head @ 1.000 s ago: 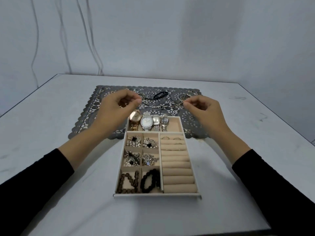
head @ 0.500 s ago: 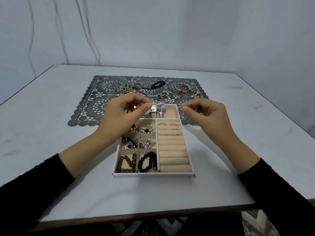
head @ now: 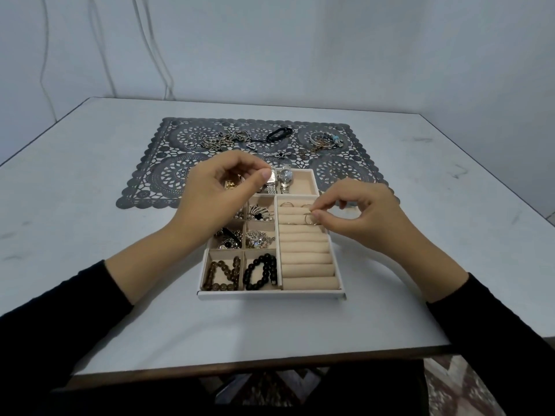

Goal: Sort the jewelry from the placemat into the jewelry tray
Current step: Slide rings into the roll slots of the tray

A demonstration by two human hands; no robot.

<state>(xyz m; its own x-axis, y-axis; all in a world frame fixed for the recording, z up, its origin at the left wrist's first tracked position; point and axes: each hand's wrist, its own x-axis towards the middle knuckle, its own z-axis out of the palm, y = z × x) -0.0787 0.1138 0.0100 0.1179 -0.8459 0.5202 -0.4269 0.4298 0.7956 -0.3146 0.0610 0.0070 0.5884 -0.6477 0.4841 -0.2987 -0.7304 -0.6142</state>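
A white jewelry tray (head: 270, 294) with beige compartments sits on the table in front of me. My right hand (head: 363, 217) pinches a thin gold ring (head: 310, 219) just above the ring rolls (head: 304, 250) on the tray's right side. My left hand (head: 222, 193) hovers over the tray's upper left, thumb and forefinger pinched together on something too small to make out. The grey lace placemat (head: 168, 175) behind the tray holds loose rings and chains (head: 216, 141), a black band (head: 279, 134) and bangles (head: 326, 139).
The tray also holds watches (head: 283, 178), brooches (head: 259, 238) and bead bracelets (head: 259, 271). The table's near edge (head: 240, 369) lies close to me. A wall with hanging cables (head: 163, 70) stands behind the table.
Both hands came back from the placemat to the tray. The right hand has lowered its ring onto the ring rolls. The left hand stays pinched over the watch compartment.
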